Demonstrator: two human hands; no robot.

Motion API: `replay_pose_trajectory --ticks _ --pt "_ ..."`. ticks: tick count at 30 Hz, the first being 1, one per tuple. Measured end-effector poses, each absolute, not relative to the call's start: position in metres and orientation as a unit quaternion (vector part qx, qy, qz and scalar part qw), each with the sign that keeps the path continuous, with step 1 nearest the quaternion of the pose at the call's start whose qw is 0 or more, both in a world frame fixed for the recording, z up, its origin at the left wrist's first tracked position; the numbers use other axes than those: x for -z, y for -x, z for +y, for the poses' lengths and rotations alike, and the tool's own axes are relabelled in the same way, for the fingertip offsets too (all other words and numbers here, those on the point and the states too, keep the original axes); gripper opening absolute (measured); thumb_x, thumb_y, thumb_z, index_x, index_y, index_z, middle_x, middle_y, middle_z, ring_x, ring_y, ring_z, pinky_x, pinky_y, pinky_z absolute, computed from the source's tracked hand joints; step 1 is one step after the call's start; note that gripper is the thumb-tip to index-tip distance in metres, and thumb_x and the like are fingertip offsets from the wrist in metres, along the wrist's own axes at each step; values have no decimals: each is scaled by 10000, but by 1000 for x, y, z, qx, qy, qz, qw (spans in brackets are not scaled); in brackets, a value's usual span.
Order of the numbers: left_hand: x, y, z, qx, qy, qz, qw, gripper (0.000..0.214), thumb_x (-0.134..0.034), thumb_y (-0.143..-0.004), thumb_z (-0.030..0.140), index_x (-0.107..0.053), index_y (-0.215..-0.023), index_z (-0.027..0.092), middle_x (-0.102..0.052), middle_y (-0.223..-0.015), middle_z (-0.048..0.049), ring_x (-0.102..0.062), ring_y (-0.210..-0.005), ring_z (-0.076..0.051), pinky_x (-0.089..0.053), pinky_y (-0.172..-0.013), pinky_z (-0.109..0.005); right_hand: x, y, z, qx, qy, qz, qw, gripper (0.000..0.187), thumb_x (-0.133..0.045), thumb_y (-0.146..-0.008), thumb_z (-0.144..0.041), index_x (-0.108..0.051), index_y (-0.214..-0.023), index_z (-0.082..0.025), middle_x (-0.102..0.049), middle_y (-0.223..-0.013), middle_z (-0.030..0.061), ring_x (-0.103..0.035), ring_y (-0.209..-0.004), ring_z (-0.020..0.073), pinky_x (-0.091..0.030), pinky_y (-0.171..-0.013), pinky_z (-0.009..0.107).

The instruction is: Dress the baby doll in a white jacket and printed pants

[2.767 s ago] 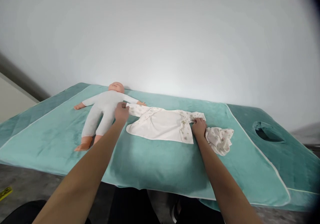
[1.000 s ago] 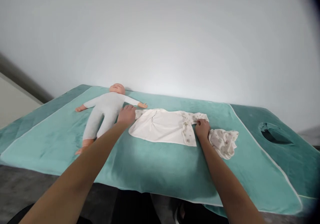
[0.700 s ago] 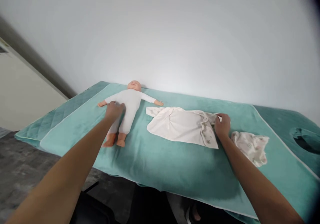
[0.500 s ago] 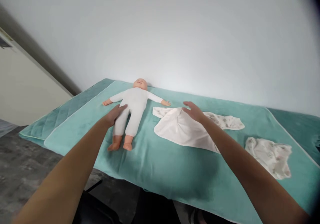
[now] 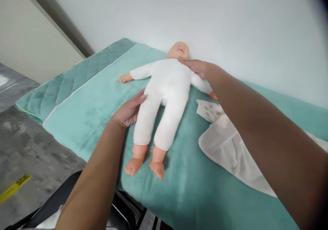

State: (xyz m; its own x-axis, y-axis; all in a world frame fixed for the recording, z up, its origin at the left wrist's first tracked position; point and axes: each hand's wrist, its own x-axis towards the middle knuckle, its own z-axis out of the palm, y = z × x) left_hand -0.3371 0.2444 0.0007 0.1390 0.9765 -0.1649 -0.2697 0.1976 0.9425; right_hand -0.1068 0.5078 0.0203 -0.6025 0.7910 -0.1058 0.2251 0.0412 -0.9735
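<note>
A baby doll in a white soft-bodied suit lies on its back, arms spread, head toward the wall. My left hand grips it at the hip and thigh on the left, thumb on top and the other fingers partly hidden beneath. At the doll's neck and shoulder on the right, my right hand is closed around it, its far fingers out of sight. Beside the doll lies a white garment with a printed sleeve, partly covered by my right forearm.
A teal padded cover spreads under everything, with a quilted strip at its left end. A pale wall stands behind. Below the near edge are a black chair and a grey floor with yellow tape.
The view has moved closer and turned left. My right hand has gone from above the white garment to the doll's shoulder. My left hand stays at the doll's hip.
</note>
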Motion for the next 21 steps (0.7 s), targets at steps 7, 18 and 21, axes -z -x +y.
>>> replay_pose_trajectory --ticks 7,18,21 --pt "5 343 243 -528 -392 350 667 734 -700 -881 297 -369 -1527 186 -646 -1347 -118 -668 -1161 -307 -586 -963 -426 -37 109 464 -739 339 -549 194 301 -555 -998 -391 -676 -1190 -194 -752 -1134 42 -665 -1164 198 -523 -1054 314" --pt "-21 233 184 -567 -379 275 678 829 -740 -820 241 -362 -1557 240 -640 -1380 -106 -683 -1148 -301 -627 -776 -306 -133 4 418 -689 387 -578 202 325 -594 -982 -334 -648 -1206 -105 -754 -1130 112 -701 -1043 222 -538 -990 401" --pt "-27 161 163 -545 -366 252 711 855 -755 -815 232 -350 -1565 296 -564 -1476 -93 -633 -1236 -302 -590 -941 -359 -141 -73 393 -653 444 -577 208 344 -570 -994 -342 -642 -1224 -98 -758 -1120 128 -712 -1007 219 -550 -971 401"
